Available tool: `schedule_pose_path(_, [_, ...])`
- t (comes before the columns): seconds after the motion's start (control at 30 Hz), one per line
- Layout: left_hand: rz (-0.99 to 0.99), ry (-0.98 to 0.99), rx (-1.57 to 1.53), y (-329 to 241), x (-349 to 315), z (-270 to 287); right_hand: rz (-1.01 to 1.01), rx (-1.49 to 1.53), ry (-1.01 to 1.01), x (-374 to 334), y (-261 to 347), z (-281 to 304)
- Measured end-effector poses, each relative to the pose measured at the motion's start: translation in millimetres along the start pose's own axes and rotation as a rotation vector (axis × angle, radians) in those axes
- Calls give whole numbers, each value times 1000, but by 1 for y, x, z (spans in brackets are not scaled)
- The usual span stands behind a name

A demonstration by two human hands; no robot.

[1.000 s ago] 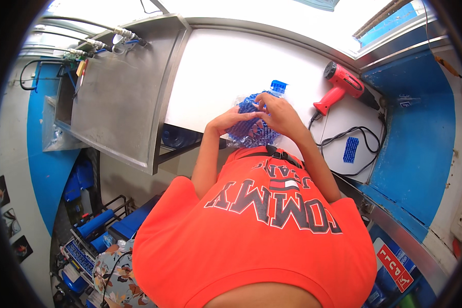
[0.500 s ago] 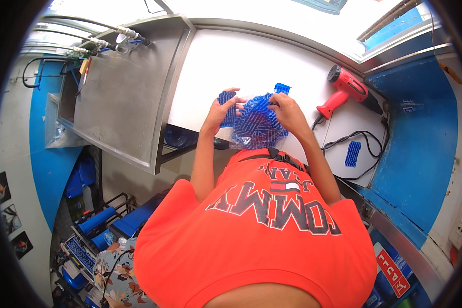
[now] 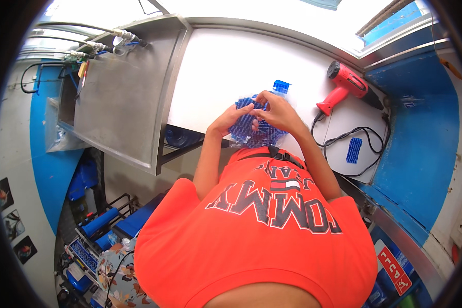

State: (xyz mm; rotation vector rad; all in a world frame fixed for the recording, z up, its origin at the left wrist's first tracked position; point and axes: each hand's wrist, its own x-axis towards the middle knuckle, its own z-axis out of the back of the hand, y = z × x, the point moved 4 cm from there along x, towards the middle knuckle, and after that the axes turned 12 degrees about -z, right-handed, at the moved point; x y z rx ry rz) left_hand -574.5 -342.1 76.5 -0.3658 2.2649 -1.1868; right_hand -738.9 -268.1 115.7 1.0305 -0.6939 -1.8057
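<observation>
A clear plastic bag full of blue printed film pieces lies at the near edge of the white worktop, against my waist. Over it, a flat blue printed film piece is pinched in the fingers of my left hand. My right hand meets it from the other side, its fingers curled in at the piece's edge. The fingertips of both hands nearly touch and partly hide the film. Just beyond my right hand, another blue piece lies on the worktop.
A red heat gun lies at the right, its black cord looping on the white worktop. Within the loop sits a single blue film piece. Left stands a raised metal table with hoses behind it. A blue wall panel closes the right side.
My left hand has brought the film piece rightward, over the bag. My right hand has come left and up from the bag to meet it.
</observation>
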Motion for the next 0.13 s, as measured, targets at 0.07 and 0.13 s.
schedule_pose_path(0.07, [-60,-52,29,0,-5,15,-62,68,21,9,-18,-7])
schedule_pose_path(0.13, [-109,-104,-69,-2,-9,33,-50,-302,-117,12,-36,-19])
